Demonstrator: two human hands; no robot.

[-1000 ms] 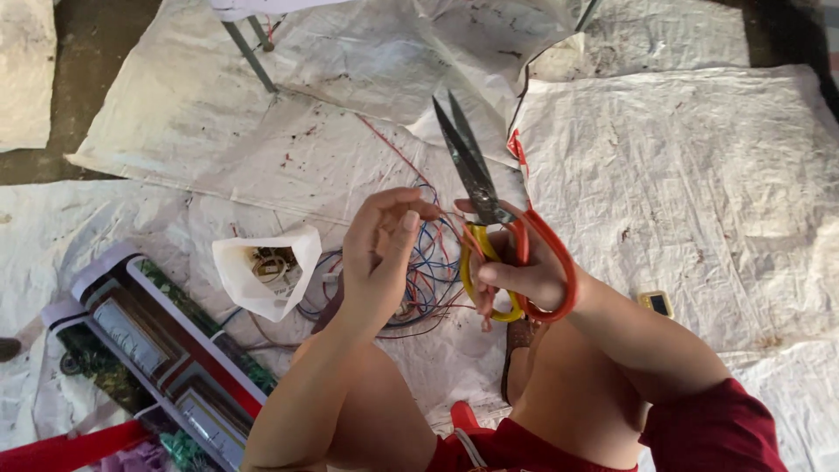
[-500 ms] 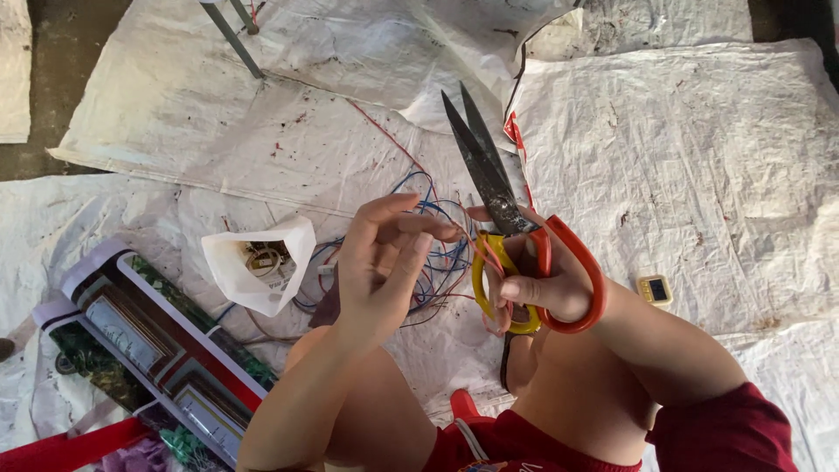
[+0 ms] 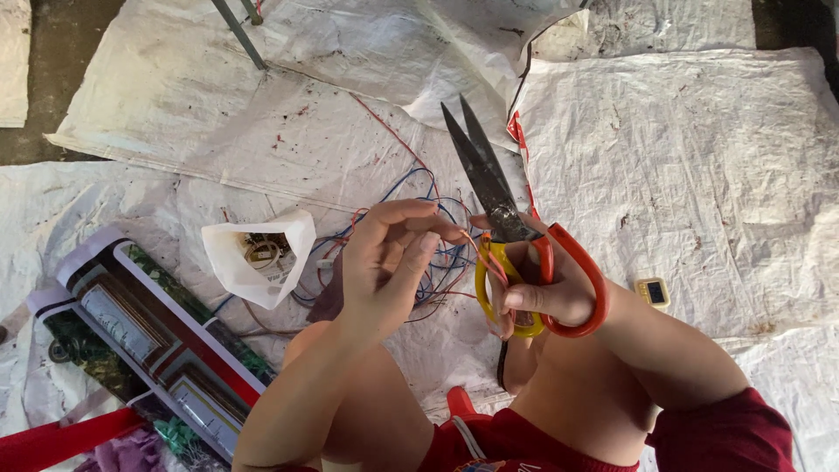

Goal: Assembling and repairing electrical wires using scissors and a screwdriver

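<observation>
The scissors (image 3: pixel 489 188) are the landmark: dark blades pointing up and away from the person, slightly parted, with one yellow loop and one orange-red loop. The right hand (image 3: pixel 542 293) holds them by those loops, fingers threaded through and closed on the handles. A thin orange wire (image 3: pixel 479 247) runs from just left of the pivot down across the yellow loop. The left hand (image 3: pixel 384 267), just left of the handles, pinches that wire between thumb and fingertips, its fingers narrow and closed on it.

Compared with half a second ago, the scissors sit a little lower and closer to the body, and the left hand's fingertips have come nearer to the pivot.

Behind and left of the scissors lies a loose tangle of blue and red wires (image 3: pixel 428 262) on white woven sacking (image 3: pixel 699 157) spread over the ground. Further left of the scissors a small white paper cup (image 3: pixel 258 253) lies on its side with bits inside. Far lower left is a printed sheet (image 3: pixel 149 332). Right of the orange loop lies a small yellow square item (image 3: pixel 653 292).
</observation>
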